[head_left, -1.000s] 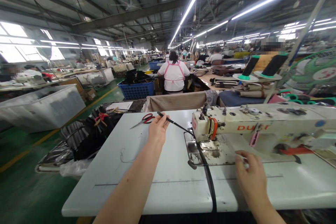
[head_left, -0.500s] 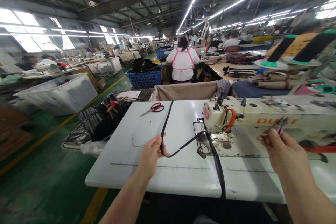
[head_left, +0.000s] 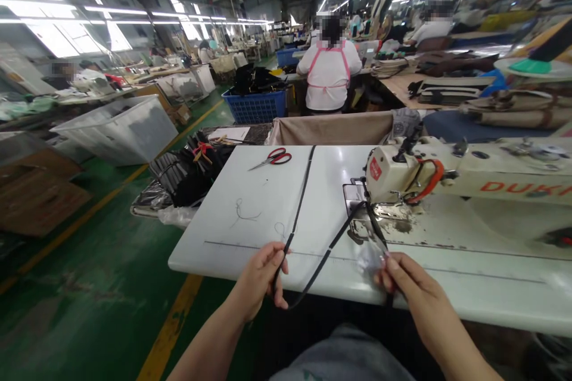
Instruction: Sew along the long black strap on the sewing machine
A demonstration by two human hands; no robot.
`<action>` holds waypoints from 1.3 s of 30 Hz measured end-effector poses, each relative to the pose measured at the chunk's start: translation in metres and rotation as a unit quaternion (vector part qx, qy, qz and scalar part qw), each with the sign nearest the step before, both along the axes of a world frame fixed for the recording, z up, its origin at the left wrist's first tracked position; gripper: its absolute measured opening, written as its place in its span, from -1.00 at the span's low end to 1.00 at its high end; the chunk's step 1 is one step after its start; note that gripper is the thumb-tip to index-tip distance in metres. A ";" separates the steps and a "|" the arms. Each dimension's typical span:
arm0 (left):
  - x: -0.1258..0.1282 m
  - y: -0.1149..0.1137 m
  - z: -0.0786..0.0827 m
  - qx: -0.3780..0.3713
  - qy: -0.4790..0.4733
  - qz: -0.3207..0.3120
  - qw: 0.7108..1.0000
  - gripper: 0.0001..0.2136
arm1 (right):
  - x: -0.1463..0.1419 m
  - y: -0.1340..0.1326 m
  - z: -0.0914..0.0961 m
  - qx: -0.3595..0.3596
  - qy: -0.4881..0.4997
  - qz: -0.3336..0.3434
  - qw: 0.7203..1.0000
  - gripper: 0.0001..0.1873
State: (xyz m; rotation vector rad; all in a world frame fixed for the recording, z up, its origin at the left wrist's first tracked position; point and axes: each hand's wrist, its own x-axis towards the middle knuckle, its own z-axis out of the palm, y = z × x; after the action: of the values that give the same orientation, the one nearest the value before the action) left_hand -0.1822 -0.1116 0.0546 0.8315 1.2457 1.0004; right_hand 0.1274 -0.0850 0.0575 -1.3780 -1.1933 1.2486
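Note:
My left hand (head_left: 259,277) is closed round a narrow black strap (head_left: 320,263) near the front edge of the white sewing table. From there one length runs back across the tabletop and another loops up to the needle area of the sewing machine (head_left: 388,175). My right hand (head_left: 413,283) pinches small thread snips (head_left: 379,235), blurred by motion, with their blades pointing up beside the strap that hangs down from the machine. Whether the blades touch the strap I cannot tell. Red-handled scissors (head_left: 279,156) lie at the table's back left.
Loose threads (head_left: 245,214) lie on the tabletop (head_left: 218,220). A bundle of dark strips (head_left: 172,172) stands left of the table. Behind it are a fabric-lined bin (head_left: 330,130), a blue crate (head_left: 254,106) and a seated co-worker (head_left: 328,77).
My right hand has moved left and down with the snips, from in front of the machine arm to the hanging strap. My left hand has drawn the strap towards me. The view has tilted down.

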 end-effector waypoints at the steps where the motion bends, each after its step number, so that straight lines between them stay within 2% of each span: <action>1: 0.002 -0.001 -0.001 -0.009 0.000 -0.010 1.000 -0.54 | -0.007 -0.002 0.000 -0.007 -0.017 0.035 0.999 -0.59; 5: 0.011 -0.003 -0.002 -0.010 0.004 0.005 1.000 -0.50 | -0.035 -0.005 0.003 -0.008 -0.084 0.136 0.987 -0.65; 8: 0.016 -0.006 -0.003 0.004 0.002 0.035 0.999 -0.28 | -0.055 -0.007 0.008 0.027 -0.161 0.185 0.969 -0.74; 11: 0.017 -0.009 -0.002 -0.003 -0.016 0.013 1.000 -0.08 | -0.069 -0.010 0.012 0.062 -0.220 0.211 0.950 -0.83; 13: 0.017 -0.010 -0.001 -0.017 -0.031 -0.017 0.999 -0.14 | -0.074 -0.012 0.013 0.079 -0.257 0.225 0.937 -0.82; 16: 0.017 -0.012 0.001 -0.032 -0.043 -0.051 0.997 -0.34 | -0.077 -0.013 0.012 0.098 -0.324 0.233 0.912 -0.82; 20: 0.020 -0.013 -0.001 -0.034 -0.034 -0.062 0.997 -0.50 | -0.077 -0.014 0.010 0.127 -0.405 0.219 0.879 -0.81; 31: 0.033 -0.016 -0.009 -0.008 0.037 -0.038 0.999 -0.48 | -0.082 -0.014 0.012 0.161 -0.470 0.221 0.839 -0.84; 39: 0.040 -0.020 -0.014 0.044 0.140 -0.041 0.988 -0.65 | -0.086 -0.013 0.011 0.165 -0.510 0.217 0.816 -0.81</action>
State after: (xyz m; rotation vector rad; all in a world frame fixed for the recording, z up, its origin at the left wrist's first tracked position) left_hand -0.1426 -0.1315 0.0410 1.1115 1.4000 0.8981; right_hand 0.0412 -0.0979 0.0687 -1.5749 -2.4397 0.4295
